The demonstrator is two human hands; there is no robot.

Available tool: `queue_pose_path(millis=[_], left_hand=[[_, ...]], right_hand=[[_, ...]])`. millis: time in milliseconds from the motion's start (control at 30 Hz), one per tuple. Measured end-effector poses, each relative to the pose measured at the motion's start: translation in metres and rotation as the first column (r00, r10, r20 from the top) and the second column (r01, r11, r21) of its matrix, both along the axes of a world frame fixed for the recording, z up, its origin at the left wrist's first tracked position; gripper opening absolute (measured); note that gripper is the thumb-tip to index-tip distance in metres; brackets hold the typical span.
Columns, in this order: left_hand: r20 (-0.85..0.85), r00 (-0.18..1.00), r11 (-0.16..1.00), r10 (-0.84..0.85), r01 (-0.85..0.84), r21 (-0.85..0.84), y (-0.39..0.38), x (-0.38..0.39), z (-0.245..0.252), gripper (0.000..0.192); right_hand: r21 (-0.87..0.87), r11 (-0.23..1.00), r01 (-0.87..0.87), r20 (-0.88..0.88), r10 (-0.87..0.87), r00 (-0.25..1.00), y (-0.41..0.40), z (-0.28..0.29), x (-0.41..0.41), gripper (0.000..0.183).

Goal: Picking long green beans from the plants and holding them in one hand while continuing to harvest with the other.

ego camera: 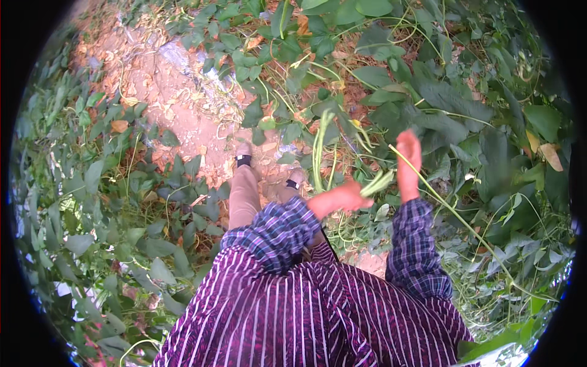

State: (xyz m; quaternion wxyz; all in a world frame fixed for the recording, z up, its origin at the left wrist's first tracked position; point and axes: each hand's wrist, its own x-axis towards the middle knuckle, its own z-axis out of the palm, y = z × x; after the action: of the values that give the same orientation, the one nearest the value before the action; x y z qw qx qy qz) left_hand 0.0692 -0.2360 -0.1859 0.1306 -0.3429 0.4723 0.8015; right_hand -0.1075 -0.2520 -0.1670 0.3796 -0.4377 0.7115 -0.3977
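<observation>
My left hand (341, 199) is closed around a bunch of long green bean pods (321, 147); one end of the bunch points up the view and the other sticks out to the right of the fist. To its right, my right hand (409, 153) is raised among the vine leaves, blurred, with its back or side towards the camera. A long thin vine stem (451, 208) passes beside or in front of the right hand; I cannot tell whether the fingers hold it. More slim pods (362, 137) lie between the hands.
Dense leafy vines (481, 114) stand on the right, and more foliage (114, 234) on the left. A bare soil path (183, 124) with dry leaves and scraps of plastic film (176, 55) runs to the upper left. My shoes (244, 149) are on the soil.
</observation>
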Motion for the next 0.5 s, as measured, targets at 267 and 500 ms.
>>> queue_pose_path(millis=[267,500], left_hand=[[-0.093,0.966,0.969,0.242,-0.246,-0.035,0.084,0.066,-0.043,0.035],[-0.231,0.913,0.923,0.337,-0.273,0.270,0.062,0.061,0.011,0.026]], right_hand=[[0.583,0.682,-0.441,0.053,0.510,0.858,0.169,-0.079,0.044,0.024],[0.444,0.745,-0.498,0.479,0.272,0.835,0.184,-0.072,0.053,0.023]])
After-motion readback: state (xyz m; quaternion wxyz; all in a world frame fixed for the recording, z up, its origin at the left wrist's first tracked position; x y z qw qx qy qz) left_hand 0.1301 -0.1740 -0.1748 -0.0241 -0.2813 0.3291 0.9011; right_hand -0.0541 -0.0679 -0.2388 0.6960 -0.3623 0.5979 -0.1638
